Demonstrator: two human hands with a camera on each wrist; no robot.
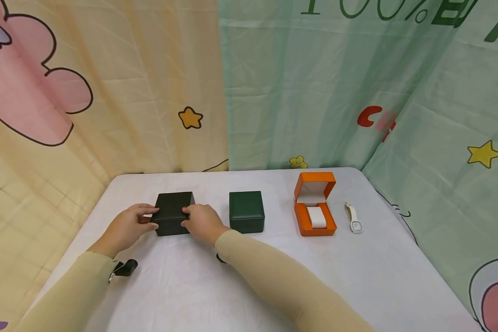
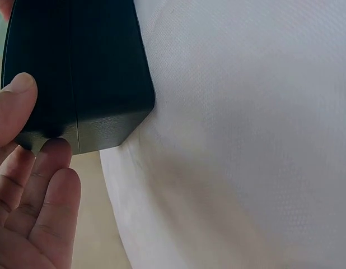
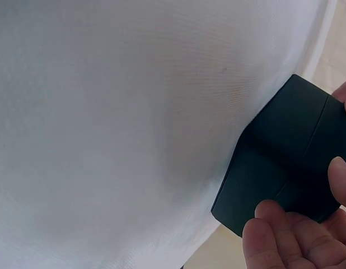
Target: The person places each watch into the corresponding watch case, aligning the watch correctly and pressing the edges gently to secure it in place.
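Note:
A closed black box (image 1: pixel 172 213) sits at the left of the white table, between both hands. My left hand (image 1: pixel 126 227) grips its left side, thumb on the front and fingers at the side face. From the other side my right hand (image 1: pixel 204 224) holds it in the same way, thumb against the front. A thin seam between lid and base shows on the box (image 2: pixel 106 73) in the left wrist view. In the right wrist view, the fingertips (image 3: pixel 271 213) lie along the side of the box.
Right of the black box stands a closed green box (image 1: pixel 246 210). Farther right, an orange box (image 1: pixel 315 233) is open, with a white cushion (image 1: pixel 317 217) inside. A white watch (image 1: pixel 354 219) lies beside it on the white tablecloth (image 1: pixel 274 276). Printed curtains hang behind.

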